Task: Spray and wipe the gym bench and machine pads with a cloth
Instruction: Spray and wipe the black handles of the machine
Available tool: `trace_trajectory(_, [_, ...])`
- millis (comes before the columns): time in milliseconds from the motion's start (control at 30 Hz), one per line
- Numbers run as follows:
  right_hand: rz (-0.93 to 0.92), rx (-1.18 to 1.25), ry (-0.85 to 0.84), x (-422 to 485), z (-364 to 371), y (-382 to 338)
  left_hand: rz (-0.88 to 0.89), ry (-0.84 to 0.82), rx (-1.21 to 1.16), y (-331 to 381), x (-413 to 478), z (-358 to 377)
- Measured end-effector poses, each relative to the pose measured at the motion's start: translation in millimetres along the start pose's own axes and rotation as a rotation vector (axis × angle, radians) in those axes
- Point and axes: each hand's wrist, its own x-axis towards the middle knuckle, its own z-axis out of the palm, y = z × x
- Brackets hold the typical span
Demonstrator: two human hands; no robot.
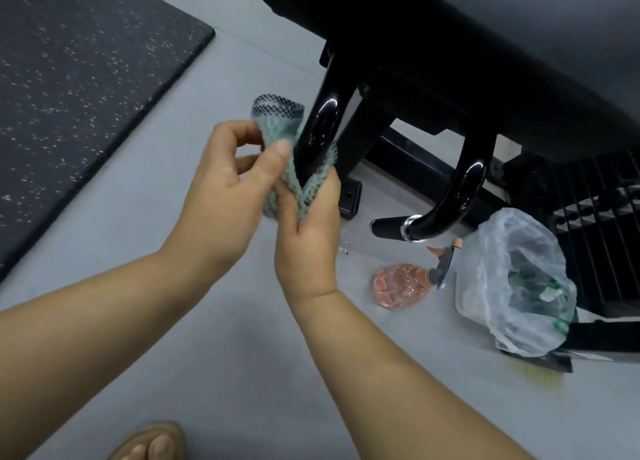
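A teal knitted cloth (277, 127) with a dark mesh edge is wrapped around a glossy black curved handle bar (320, 127) under the machine's black pad (450, 27). My left hand (225, 196) pinches the cloth's upper left part between thumb and fingers. My right hand (308, 224) grips the cloth's lower part around the bar from below. A pink spray bottle (401, 285) with a copper-coloured nozzle lies on its side on the floor to the right, apart from both hands.
A second black handle bar (457, 196) with a chrome ring curves down to the right. A clear plastic bag (516, 283) with dark contents sits by the machine's ribbed base (595, 224). A speckled black rubber mat (76, 79) covers the floor at left. A sandalled foot (152, 442) shows at the bottom.
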Motion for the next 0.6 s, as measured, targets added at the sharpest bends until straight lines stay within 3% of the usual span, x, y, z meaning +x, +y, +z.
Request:
trace_trajectory(100, [0.054, 0.033, 0.011, -19, -10, 10, -0.019, -0.015, 0.011, -1, 3, -3])
trace_trajectory(233, [0.257, 0.200, 0.018, -39, -12, 13, -0.178, 0.131, -0.069, -22, -3, -9])
trace_trajectory(367, [0.425, 0.283, 0.179, -42, 6, 11, -0.441, 0.312, -0.212, -45, -13, -8])
trace_trajectory(433, [0.448, 0.355, 0.254, -31, 12, 7, -0.450, 0.390, -0.242, -44, -2, -6])
trace_trajectory(500, [0.480, 0.501, 0.278, -15, 18, 2, -0.374, 0.377, -0.231, -35, 10, 0])
trace_trajectory(600, [0.524, 0.754, 0.210, 5, 22, -2, -0.298, 0.193, -0.156, -26, 13, 15])
